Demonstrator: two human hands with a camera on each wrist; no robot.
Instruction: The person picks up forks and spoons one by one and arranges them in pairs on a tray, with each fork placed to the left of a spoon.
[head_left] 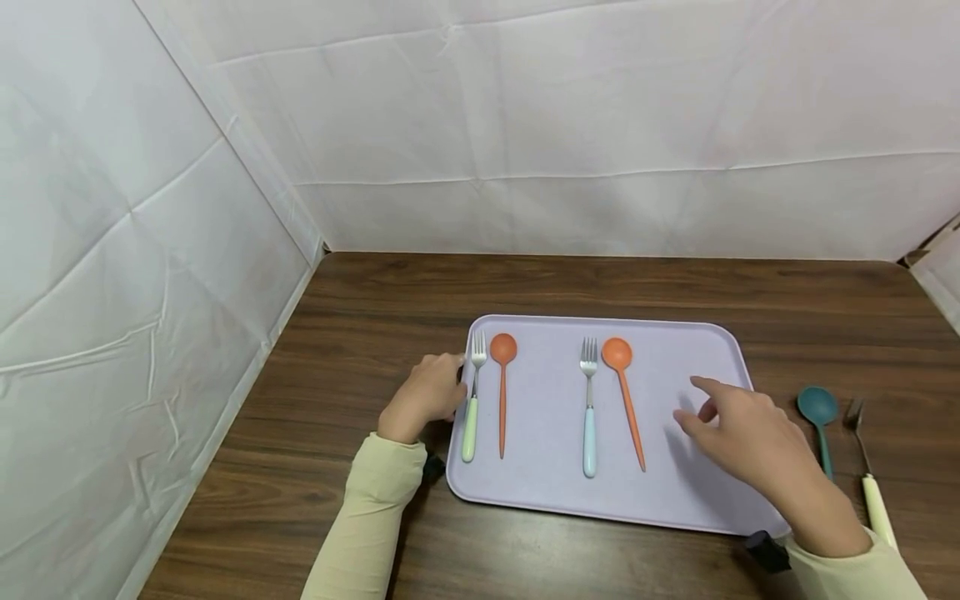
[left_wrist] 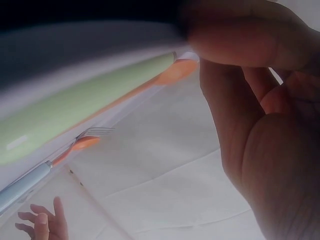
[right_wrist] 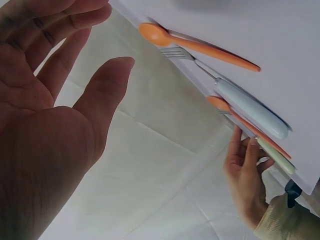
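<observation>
A lilac tray (head_left: pixel 540 467) lies on the table with two forks and two spoons on it. At its left rim my left hand (head_left: pixel 426 392) grips the edge with curled fingers, beside a fork with a green handle (head_left: pixel 470 429). Right of that fork lies an orange spoon (head_left: pixel 503 348). Farther right are a fork with a light-blue handle (head_left: pixel 589 442) and a second orange spoon (head_left: pixel 618 353), its handle slanting. My right hand (head_left: pixel 750 433) hovers over the tray's right part, thumb and fingers apart; the right wrist view shows nothing in that hand (right_wrist: pixel 55 110).
On the table (head_left: pixel 375 292) right of the tray lie a teal spoon (head_left: pixel 817 406) and a fork with a cream handle (head_left: pixel 876 504), both partly behind my right hand and forearm. White sheeting (head_left: pixel 525 125) stands behind the table and at the left.
</observation>
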